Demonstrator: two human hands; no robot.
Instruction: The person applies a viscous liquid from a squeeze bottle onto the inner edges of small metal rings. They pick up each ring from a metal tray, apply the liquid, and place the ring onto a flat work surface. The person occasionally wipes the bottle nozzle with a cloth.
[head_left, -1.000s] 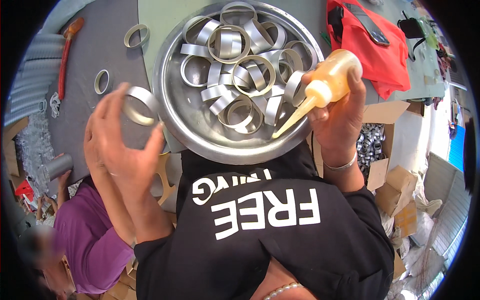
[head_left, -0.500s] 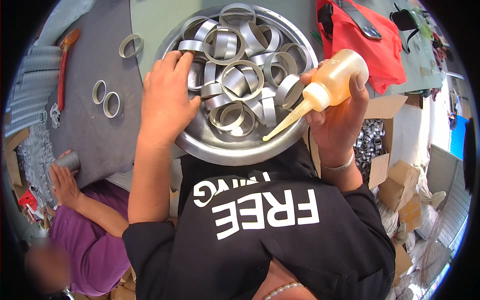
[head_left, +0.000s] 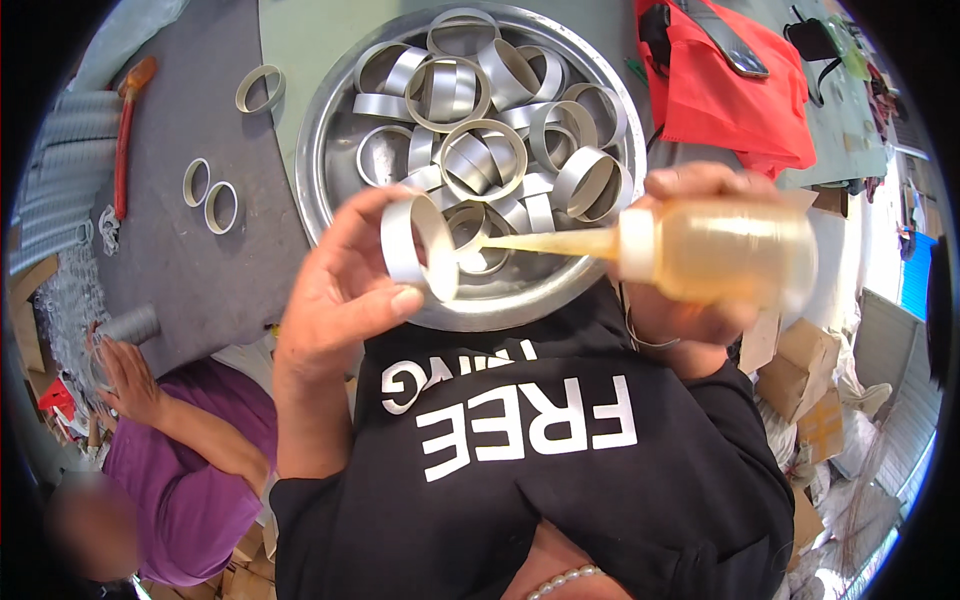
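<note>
Two items in hand, mid-frame: silver ring and squeeze bottle. Pinching ring in left hand, thumb at lower edge, fingers behind upper edge; band tilted, opening facing right. Gripping bottle in right hand, fingers wrapped round body, laid near horizontal; contents yellowish, slight blur. Pointing nozzle left, tip just beside ring opening; can't tell exact depth between the two.

Below both, at centre: round metal basin, with loose heap of silver rings inside. On grey mat, upper left: three more rings, two of them close together, plus red-handled tool near left edge. At upper right: red bag with phone on top. At lower left: co-worker's purple sleeve, hand next to grey cylinder.
</note>
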